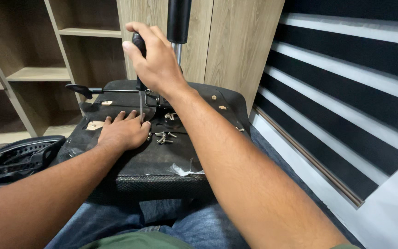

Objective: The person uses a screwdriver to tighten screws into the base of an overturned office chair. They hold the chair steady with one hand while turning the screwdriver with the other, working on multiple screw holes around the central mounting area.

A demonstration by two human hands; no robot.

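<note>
Above the flat left hand (124, 132), right hand (155, 60) upright around screwdriver (140, 74).

The right hand (155, 60) covers most of the screwdriver (140, 69) handle, and the shaft's tip vanishes behind the left hand (123, 133) fingers. Right of that hand, the small screws (163, 137) are too tiny to count (a loose cluster). The gas cylinder (179, 23) above is cut off by the top edge.
</note>
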